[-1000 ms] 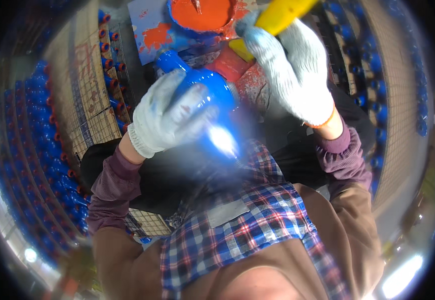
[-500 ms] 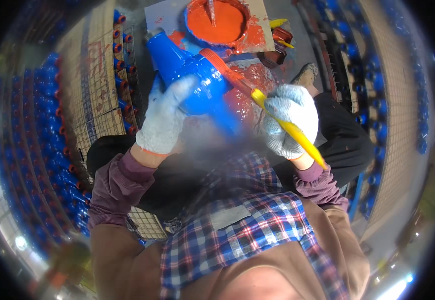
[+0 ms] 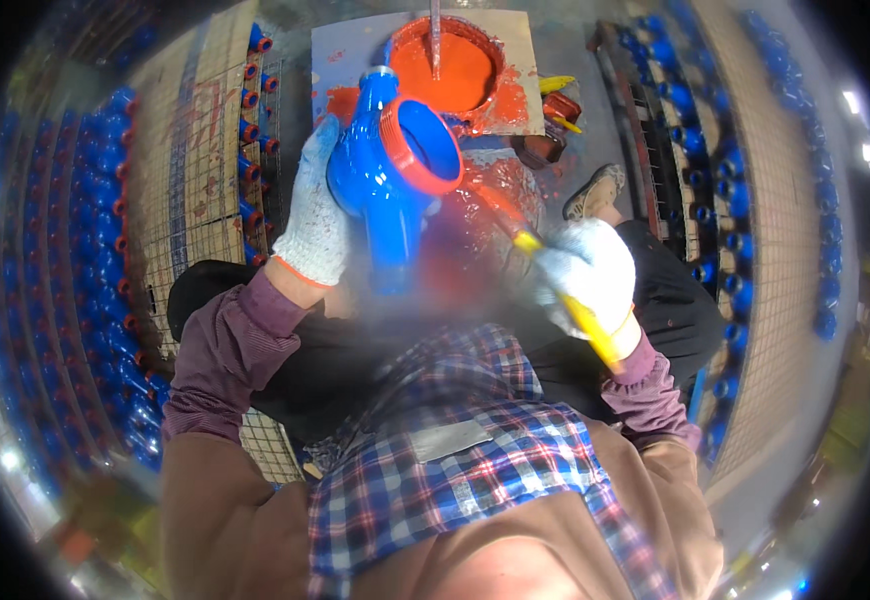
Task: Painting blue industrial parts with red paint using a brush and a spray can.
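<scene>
Since the earlier frames the blue pipe fitting has turned so that its round mouth, ringed in orange-red paint, now faces up and to the right, and the right hand has dropped lower and further right, drawing the brush with it.

Head view: the left hand, in a white knit glove, is closed around the left side of the fitting's body and holds it up in front of the chest, just below the paint bucket. The fitting's narrow neck points up toward the bucket and its long stem hangs down. The right hand, also gloved, is closed around the yellow handle of a paintbrush; the brush runs up and left, and its paint-covered end lies at the lower right edge of the fitting's orange rim. The bucket of orange paint stands on a paint-smeared board beyond the hands, a stick upright in it. Rows of blue fittings lie on wire racks to the left, more to the right.
</scene>
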{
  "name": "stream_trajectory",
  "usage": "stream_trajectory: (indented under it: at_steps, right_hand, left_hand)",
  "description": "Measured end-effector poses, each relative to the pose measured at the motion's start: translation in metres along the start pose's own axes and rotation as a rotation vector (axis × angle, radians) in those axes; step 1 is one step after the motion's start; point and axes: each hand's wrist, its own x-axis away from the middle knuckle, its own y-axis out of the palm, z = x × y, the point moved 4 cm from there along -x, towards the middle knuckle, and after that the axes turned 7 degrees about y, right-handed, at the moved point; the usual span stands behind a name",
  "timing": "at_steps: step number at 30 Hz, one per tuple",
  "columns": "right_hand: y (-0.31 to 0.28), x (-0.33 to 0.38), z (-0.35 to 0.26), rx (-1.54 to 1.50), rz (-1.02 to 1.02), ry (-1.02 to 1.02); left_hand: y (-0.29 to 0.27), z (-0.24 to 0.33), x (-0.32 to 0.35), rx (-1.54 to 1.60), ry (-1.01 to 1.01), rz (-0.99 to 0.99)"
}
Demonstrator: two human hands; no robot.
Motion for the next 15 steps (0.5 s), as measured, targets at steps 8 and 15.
stream_trajectory:
  at_steps: [8, 15]
  right_hand:
    - [0.005, -0.070, 0.088, 0.051, 0.147, 0.444]
    - [0.069, -0.090, 0.130, -0.026, -0.259, 0.634]
  left_hand:
    - [0.023, 0.012, 0.011, -1.722, 0.447, -0.095]
    - [0.031, -0.012, 0.013, -2.412, 0.580, -0.238]
